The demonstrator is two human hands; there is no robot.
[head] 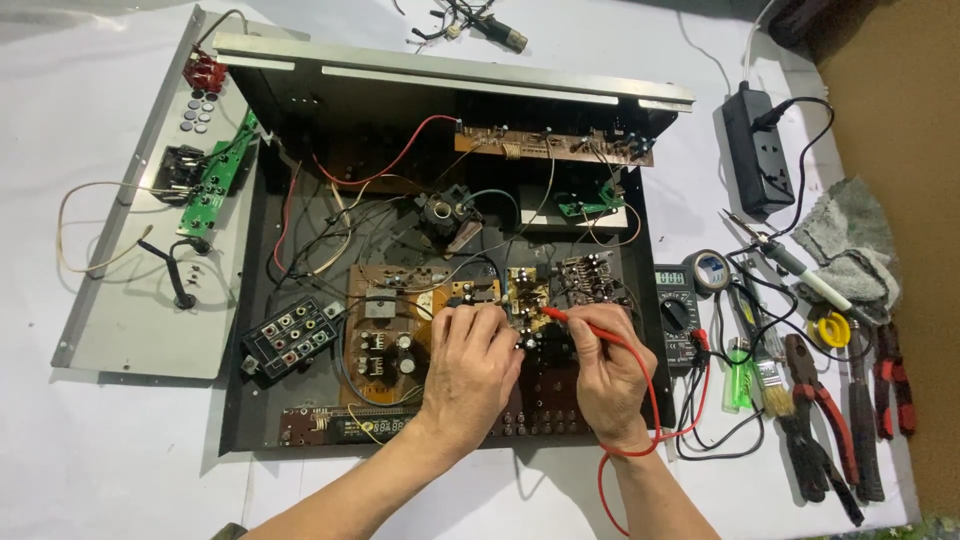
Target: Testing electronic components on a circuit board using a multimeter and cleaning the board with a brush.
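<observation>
Two hands probing the open amplifier's circuit board (520,295)
Your right hand (610,370) pinches the red probe (585,322); your left hand (470,365), fingers curled, steadies the board at centre frame; keep the tip steady

**Hands and arms: status**

Both forearms enter from bottom edge, bare, angled up toward centre. Left hand (470,365): palm down, knuckles up, fingers curled fwd, tips bunched and pressed low. Right hand (608,365): just beside left, not touching; back of hand to camera, wrist bent slightly inward, thumb and forefinger pinched in a pen-type grip, other fingers folded under.
</observation>
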